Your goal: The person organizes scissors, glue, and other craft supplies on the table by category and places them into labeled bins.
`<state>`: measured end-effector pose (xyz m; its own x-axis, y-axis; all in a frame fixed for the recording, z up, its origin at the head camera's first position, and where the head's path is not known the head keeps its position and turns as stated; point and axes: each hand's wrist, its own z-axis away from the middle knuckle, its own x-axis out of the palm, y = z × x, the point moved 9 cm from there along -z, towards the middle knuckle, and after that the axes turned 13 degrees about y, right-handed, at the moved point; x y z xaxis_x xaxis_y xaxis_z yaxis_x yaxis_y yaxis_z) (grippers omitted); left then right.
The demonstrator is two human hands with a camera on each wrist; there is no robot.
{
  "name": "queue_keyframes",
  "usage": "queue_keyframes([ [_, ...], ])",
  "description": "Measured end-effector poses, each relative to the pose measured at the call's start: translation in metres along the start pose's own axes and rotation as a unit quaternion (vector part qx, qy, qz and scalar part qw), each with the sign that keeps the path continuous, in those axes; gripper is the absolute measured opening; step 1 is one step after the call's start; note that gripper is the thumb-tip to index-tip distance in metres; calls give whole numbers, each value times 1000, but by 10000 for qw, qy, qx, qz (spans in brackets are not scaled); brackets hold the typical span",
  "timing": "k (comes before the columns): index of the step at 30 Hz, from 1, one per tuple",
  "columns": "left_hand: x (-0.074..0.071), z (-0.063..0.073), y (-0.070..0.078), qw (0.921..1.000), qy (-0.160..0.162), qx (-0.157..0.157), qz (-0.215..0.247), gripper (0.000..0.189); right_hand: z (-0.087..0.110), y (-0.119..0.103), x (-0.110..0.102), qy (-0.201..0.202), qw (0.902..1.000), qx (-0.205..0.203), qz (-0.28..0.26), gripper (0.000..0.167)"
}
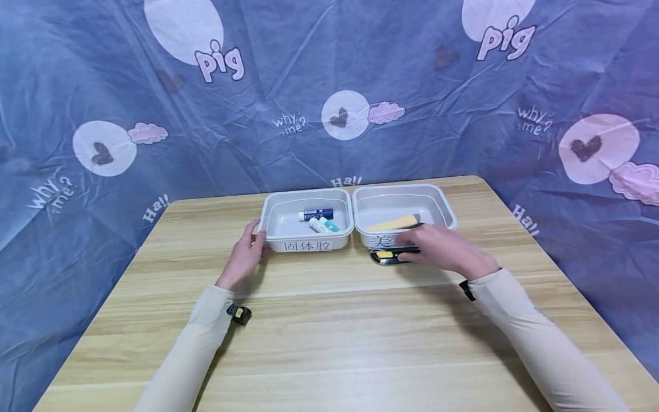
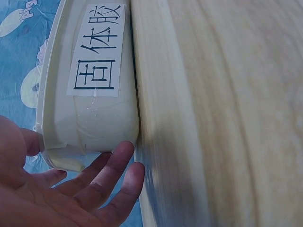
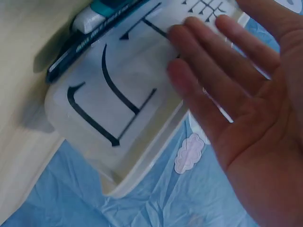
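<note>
My left hand (image 1: 242, 257) is at the left end of a white plastic bin (image 1: 280, 239). In the left wrist view, its relaxed fingers (image 2: 118, 161) lie along the bin's end wall, one digit at the rim. My right hand (image 1: 445, 249) hovers at the front of a second white bin (image 1: 448, 214), its fingers (image 3: 215, 61) extended over the printed label in the right wrist view. A dark utility knife (image 1: 383, 255) with a yellow part lies on the table along that bin's front, partly hidden by the right hand.
The left bin holds a navy glue stick (image 1: 321, 214) and white-and-green glue sticks (image 1: 324, 225). Inside the right bin rests a yellow utility knife (image 1: 396, 222). Both bins stand side by side near the back of the wooden table (image 1: 309, 343), before a blue patterned cloth (image 1: 257, 154).
</note>
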<state>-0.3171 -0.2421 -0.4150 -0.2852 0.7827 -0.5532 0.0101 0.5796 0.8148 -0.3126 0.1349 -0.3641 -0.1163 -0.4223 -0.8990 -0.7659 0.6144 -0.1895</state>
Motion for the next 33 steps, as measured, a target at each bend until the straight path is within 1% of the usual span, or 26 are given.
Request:
queue_keyframes([
  [4, 0, 0, 0, 10000, -31, -11, 24, 59, 2, 2, 11, -326, 9993, 166, 36, 14],
  [7, 0, 1, 0, 10000, -31, -10, 26, 59, 3, 2, 16, -411, 9988, 174, 182, 13],
  [12, -1, 1, 1, 10000, -44, 1, 24, 60, 3, -1, 21, -364, 9983, 72, 455, 15],
  [16, -1, 1, 0, 10000, -55, -4, 47, 60, 3, -4, 25, -378, 9979, 14, 521, 17],
  [26, -1, 0, -1, 10000, -51, -26, 49, 61, 6, -3, 29, -440, 9970, 174, 612, 32],
  [33, -1, -1, -2, 9999, -48, -39, 108, 61, 5, -3, 29, -326, 9969, 185, 697, 35],
])
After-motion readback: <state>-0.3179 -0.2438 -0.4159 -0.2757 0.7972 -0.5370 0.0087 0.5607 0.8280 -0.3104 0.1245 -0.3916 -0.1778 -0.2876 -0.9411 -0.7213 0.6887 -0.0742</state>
